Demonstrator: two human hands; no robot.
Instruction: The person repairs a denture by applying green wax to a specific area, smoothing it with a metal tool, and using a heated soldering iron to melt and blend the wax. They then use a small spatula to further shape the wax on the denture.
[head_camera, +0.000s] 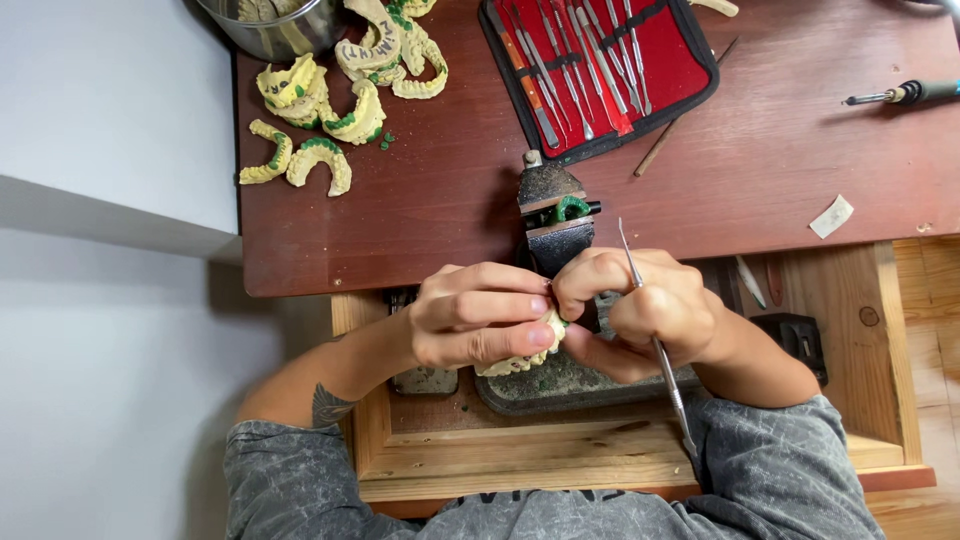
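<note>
Currently both hands grip one yellow dental cast (520, 352) over the open drawer at the desk's (450, 200) front edge: left hand (470, 328) clamps it, right hand (640, 315) pinches it while also holding a metal carving tool (655, 345). Trimming looks mid-way; several casts (320, 110) wait at the far-left corner, another sits in the vise (556, 215).

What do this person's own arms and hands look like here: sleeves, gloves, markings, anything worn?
Both hands, left hand and right hand, are bare, with no gloves, rings or watch in view. The forearms are bare too. A grey mottled short-sleeved shirt covers the upper arms. A dark tattoo shows on the left arm near the elbow.

Vise (556, 215) blocks ahead; bare tabletop (440, 190) beside it.
</note>
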